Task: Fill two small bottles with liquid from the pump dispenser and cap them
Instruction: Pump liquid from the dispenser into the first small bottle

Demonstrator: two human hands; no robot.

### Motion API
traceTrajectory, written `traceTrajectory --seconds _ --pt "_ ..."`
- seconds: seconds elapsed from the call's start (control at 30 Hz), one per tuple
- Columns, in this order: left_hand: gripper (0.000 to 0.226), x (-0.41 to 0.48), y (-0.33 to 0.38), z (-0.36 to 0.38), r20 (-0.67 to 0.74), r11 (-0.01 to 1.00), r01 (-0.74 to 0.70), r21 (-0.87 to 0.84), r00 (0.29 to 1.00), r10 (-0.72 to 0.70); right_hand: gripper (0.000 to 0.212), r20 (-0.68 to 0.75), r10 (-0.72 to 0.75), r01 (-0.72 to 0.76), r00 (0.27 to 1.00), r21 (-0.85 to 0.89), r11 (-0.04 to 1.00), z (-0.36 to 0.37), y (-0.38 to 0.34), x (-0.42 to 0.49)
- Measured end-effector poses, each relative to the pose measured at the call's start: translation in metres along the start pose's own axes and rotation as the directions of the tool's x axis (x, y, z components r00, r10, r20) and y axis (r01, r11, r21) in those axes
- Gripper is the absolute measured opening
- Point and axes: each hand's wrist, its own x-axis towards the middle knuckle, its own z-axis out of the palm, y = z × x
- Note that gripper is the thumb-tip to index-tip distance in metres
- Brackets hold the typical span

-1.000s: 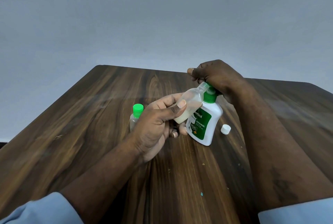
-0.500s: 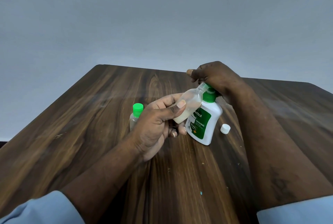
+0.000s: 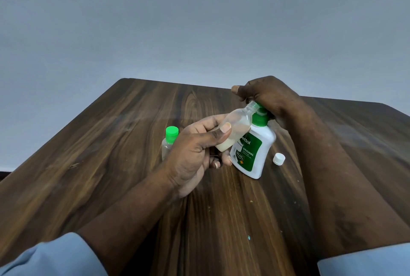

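The pump dispenser (image 3: 253, 153) stood on the table (image 3: 111, 142), leaning slightly, and everything else lay around it. The right hand (image 3: 268, 96) sat on top of it, fingers curled over the green pump head and thumb pointing left. The left hand (image 3: 195, 149), just left of the dispenser, gripped the small open bottle (image 3: 235, 127) between thumb and curled fingers, low on its body. The bottle's long axis ran on a slant: base down towards the left palm, neck up and to the right, its mouth touching or nearly touching the dispenser's nozzle, though the hand hid the meeting point. A little milky liquid had gathered at the base, so filling looked to be under way and far from done. That alignment of mouth and nozzle seemed the thing to keep, since any drift would send liquid down the outside. The green-capped bottle (image 3: 169, 140) stood further left of the dispenser, behind the left hand. The white cap (image 3: 278, 158) lay just right of the dispenser's base, nearer the right hand, which would probably fetch it.
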Motion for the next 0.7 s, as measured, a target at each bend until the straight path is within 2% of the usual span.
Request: traceTrajectory --seconds 0.4,0.7 --pt "0.039 0.0005 0.0006 0.001 -0.006 1.0 -0.004 -0.005 1.0 0.004 0.028 -0.008 -0.007 0.007 1.0 0.034 0.999 -0.0028 0.0004 0.0045" --pt "0.035 0.0005 -0.0029 -0.0003 -0.014 1.0 0.006 -0.01 1.0 -0.006 0.032 -0.004 -0.004 0.004 1.0 0.007 1.0 0.0 0.0024 0.0029"
